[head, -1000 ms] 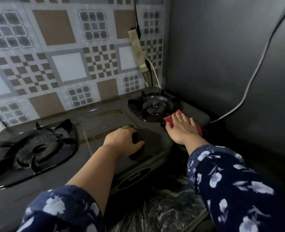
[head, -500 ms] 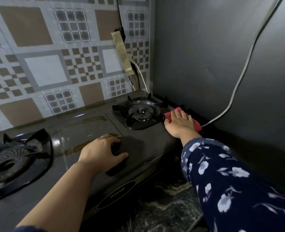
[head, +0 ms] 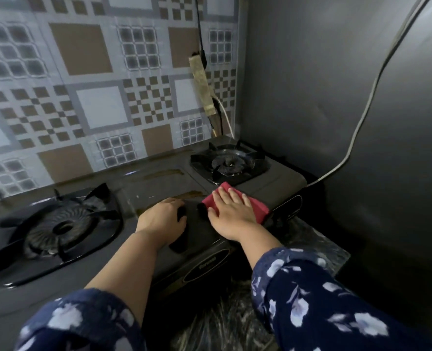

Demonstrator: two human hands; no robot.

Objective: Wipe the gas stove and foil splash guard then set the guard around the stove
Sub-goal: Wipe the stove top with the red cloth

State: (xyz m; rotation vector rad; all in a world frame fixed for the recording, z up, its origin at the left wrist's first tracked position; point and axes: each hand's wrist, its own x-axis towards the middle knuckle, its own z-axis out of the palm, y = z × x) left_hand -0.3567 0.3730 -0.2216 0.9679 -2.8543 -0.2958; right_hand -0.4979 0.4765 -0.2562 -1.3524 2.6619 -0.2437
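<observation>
A dark two-burner gas stove (head: 159,184) stands against a tile-patterned backing (head: 83,102). Its left burner (head: 58,228) is near me and its right burner (head: 230,164) sits in the corner. My right hand (head: 232,217) lies flat, fingers spread, pressing a red cloth (head: 259,209) onto the stove top just in front of the right burner. My left hand (head: 159,220) rests on the stove's middle panel with fingers loosely curled and nothing in it. I cannot tell whether the patterned backing is the foil guard.
A dark wall (head: 336,97) closes the right side, with a white cable (head: 362,117) running down it to the stove's corner. A taped power strip (head: 202,84) with cords hangs behind the right burner. A marbled counter (head: 313,245) shows below the stove's front.
My right hand has slid the red cloth from the stove's right edge beside the burner toward the front middle, close to my left hand. The left hand has stayed in place.
</observation>
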